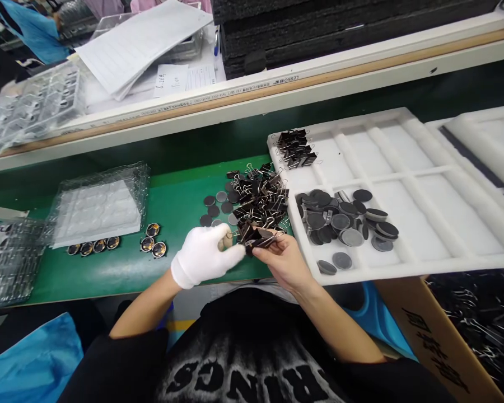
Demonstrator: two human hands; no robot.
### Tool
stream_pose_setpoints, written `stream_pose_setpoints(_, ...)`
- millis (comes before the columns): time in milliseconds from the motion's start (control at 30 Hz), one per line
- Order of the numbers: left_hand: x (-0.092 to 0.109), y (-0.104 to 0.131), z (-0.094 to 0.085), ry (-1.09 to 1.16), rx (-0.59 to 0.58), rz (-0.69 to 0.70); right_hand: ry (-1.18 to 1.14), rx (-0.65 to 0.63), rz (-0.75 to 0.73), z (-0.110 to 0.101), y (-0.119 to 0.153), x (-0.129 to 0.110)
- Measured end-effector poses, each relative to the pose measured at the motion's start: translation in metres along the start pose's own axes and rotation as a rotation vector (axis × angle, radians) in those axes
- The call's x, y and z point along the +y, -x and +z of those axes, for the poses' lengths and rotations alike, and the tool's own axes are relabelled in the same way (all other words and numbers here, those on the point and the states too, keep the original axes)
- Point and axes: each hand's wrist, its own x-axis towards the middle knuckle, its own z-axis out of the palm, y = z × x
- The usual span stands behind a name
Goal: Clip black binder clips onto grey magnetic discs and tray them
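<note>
With the clock centred between the hands, the bare right hand (285, 257) is grasping a wedge-shaped black clip (260, 239) with wire handles between thumb and fingers, and the left hand (208, 254), in a white fabric glove, is touching it from the nine o'clock side; whether that hand is gripping, I cannot tell. Just beyond, from twelve to one o'clock, a tangled heap of smooth black clips (260, 193) is bristling with shiny wire loops, and flat dark discs (213, 211) are lying at eleven. A white foam-like tray (453, 207) is holding round grey discs (340, 222) at two to three. Rimmed black-and-gold discs (159, 249) are lying at nine, near clear moulded plastic trays (136, 190) at ten. The foam-like tray's raised wall is bounding the right hand's outer side, the heap is crowding the far side, the near edge of the green tabletop (176, 196) is running by the wrists, and green surface is stretching leftward, giving the left hand room around ten o'clock
</note>
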Motion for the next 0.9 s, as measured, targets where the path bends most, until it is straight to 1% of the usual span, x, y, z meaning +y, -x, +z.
stream_pose_setpoints(100,0.009,0.002,-0.005,-0.046,-0.044,-0.087,0.038,-0.009,0.003,-0.002,0.001,-0.003)
stream_pose_setpoints(167,0.010,0.001,-0.005,-0.020,-0.074,-0.100,0.026,0.001,0.006,-0.002,0.001,-0.003)
stream_pose_setpoints(233,0.008,0.002,-0.004,0.019,-0.078,-0.110,-0.044,0.039,0.010,-0.002,0.002,-0.002)
stream_pose_setpoints(333,0.001,0.006,-0.003,0.079,-0.089,-0.133,-0.192,0.145,0.032,-0.001,0.001,-0.001)
stream_pose_setpoints(400,-0.002,0.010,-0.001,0.124,-0.158,-0.130,-0.244,0.197,0.067,0.000,0.000,0.000)
stream_pose_setpoints(500,-0.003,0.015,0.004,0.188,-0.264,-0.129,-0.266,0.228,0.107,0.004,-0.001,0.003)
stream_pose_setpoints(600,-0.001,0.016,0.010,0.210,-0.282,-0.147,-0.247,0.250,0.097,0.008,0.000,0.006)
stream_pose_setpoints(733,-0.003,0.014,0.011,0.168,-0.265,-0.105,-0.199,0.253,0.082,0.007,0.002,0.011)
stream_pose_setpoints(833,-0.005,0.009,0.005,0.123,-0.269,-0.046,-0.142,0.202,0.059,0.000,0.003,0.011)
stream_pose_setpoints(900,-0.003,0.004,0.002,0.194,-0.320,-0.041,-0.114,0.152,0.005,-0.006,0.002,0.008)
